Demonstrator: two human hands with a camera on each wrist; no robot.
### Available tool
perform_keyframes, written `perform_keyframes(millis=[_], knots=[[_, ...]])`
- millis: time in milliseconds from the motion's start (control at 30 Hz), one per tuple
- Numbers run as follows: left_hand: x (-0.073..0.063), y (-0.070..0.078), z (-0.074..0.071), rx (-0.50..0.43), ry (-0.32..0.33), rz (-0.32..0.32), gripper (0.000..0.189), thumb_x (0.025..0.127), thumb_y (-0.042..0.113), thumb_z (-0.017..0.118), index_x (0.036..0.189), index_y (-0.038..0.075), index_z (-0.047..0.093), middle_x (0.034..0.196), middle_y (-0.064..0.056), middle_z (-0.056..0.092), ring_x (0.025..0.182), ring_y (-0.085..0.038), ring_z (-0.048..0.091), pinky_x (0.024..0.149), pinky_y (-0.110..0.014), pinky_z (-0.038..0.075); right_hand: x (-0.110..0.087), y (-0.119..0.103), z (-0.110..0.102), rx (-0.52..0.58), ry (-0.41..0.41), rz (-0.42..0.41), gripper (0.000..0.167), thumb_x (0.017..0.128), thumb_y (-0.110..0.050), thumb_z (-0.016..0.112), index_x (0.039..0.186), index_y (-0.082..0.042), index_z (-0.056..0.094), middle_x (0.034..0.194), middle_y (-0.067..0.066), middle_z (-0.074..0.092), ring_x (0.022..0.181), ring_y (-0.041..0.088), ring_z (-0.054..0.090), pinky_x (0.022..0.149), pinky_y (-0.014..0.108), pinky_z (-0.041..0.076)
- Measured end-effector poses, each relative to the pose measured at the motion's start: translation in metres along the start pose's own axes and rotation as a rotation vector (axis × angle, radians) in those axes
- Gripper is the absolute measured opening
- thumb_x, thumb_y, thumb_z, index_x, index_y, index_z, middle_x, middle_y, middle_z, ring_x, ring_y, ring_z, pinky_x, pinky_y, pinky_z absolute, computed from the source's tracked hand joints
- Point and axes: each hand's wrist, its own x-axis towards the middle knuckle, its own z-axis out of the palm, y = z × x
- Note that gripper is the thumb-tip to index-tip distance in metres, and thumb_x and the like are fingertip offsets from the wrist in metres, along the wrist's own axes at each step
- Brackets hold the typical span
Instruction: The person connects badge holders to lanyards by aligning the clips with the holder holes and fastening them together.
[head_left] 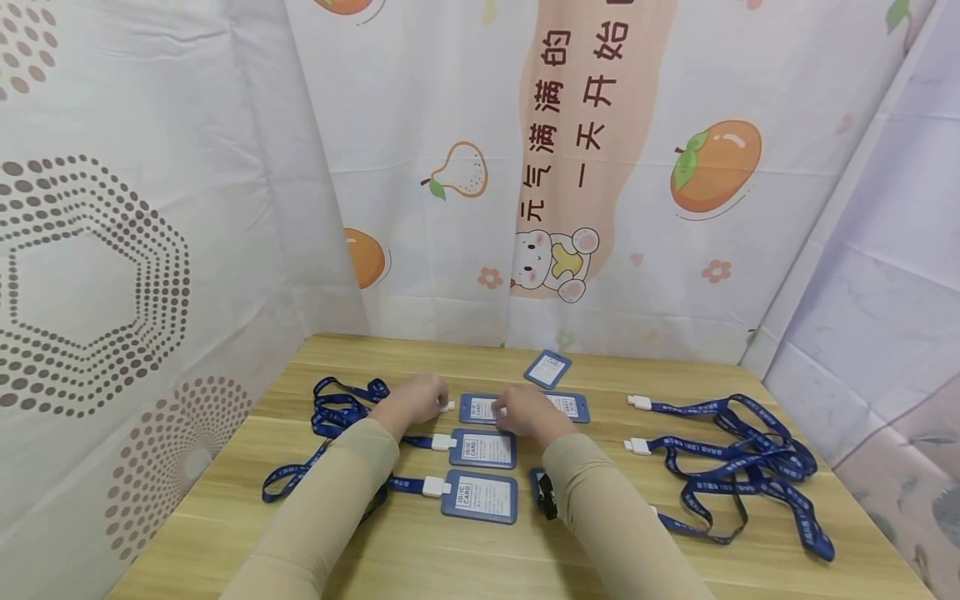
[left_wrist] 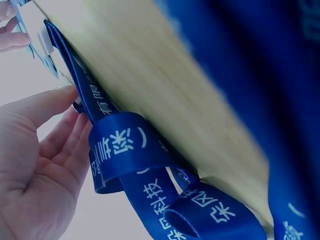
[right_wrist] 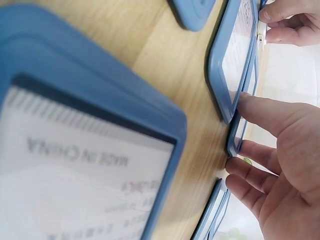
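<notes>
In the head view my left hand (head_left: 420,397) pinches the white clip (head_left: 447,407) of a blue lanyard, beside the left end of a blue ID card holder (head_left: 474,408) in the far row. My right hand (head_left: 525,411) holds that holder near its right end, thumb and fingers at its edges. The right wrist view shows this hand (right_wrist: 285,155) with the thumb by the holder's edge. The left wrist view shows the left hand (left_wrist: 45,165) beside the lanyard strap (left_wrist: 120,145); its fingertips are partly hidden.
Two card holders (head_left: 483,450) joined to lanyards lie nearer. Another holder (head_left: 577,407) lies right of my right hand, one more (head_left: 547,369) at the back. Several loose lanyards (head_left: 742,450) spread on the right. A holder with a black piece (head_left: 545,493) is partly behind the right forearm.
</notes>
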Motion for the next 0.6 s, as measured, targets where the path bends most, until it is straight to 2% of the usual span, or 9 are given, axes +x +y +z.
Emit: perform_keyframes(millis=[333,600], knots=[[0.0001,-0.0004,0.0013,-0.026,0.005,-0.011,0.019,0.094,0.004,0.07,0.103,0.017,0.079,0.117,-0.004,0.07,0.109,-0.023,0.064,0.098,-0.044,0.053,-0.0008,0.0011,0.0009,0.009,0.004,0.003,0.033,0.093,-0.023,0.076,0.125,-0.016,0.074,0.132,0.008,0.066,0.129,0.031,0.056,0.11,0.047,0.042],[0.0017,-0.0023,0.0011,-0.027,0.0,0.003,0.02,0.094,0.002,0.069,0.098,0.019,0.079,0.12,-0.004,0.07,0.111,-0.025,0.063,0.099,-0.044,0.052,-0.0007,0.0016,0.0006,0.012,-0.003,0.003,0.033,0.093,-0.024,0.076,0.125,-0.016,0.074,0.132,0.008,0.066,0.128,0.032,0.056,0.11,0.048,0.043]])
